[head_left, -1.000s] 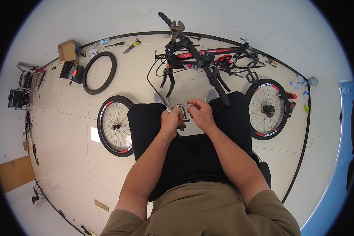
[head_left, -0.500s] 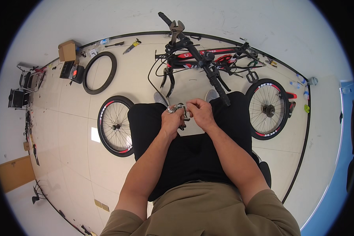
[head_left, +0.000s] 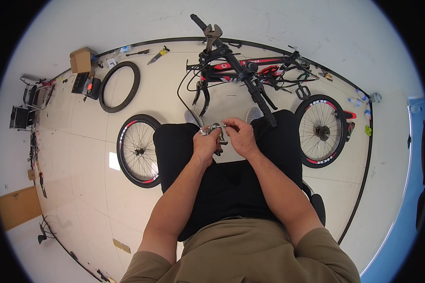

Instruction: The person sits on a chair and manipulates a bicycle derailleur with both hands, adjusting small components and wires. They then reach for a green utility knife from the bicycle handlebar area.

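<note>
Between my knees, my left hand [head_left: 206, 147] is closed around a silver metal bicycle brake part [head_left: 213, 128]. A black cable [head_left: 189, 104] runs from the bike's front end down to it. My right hand [head_left: 242, 139] pinches a thin silver piece at the part's right side, thumb and forefinger together. Whether that piece belongs to the brake part or is a separate tool I cannot tell. Beyond my hands stands the red and black bike frame [head_left: 236, 70], its wheels off. An adjustable wrench [head_left: 212, 37] rests at its handlebar [head_left: 238, 68].
A wheel [head_left: 138, 151] lies left of my legs, another [head_left: 320, 131] with a sprocket cassette on the right. A loose tyre [head_left: 120, 87], an open cardboard box [head_left: 81, 60] and a yellow-handled tool [head_left: 158, 55] lie far left. Plastic bottles [head_left: 359, 100] stand by the right wall.
My right fingers have shifted slightly, and more of the thin silver piece shows by their tips. My left hand keeps its hold on the brake part.
</note>
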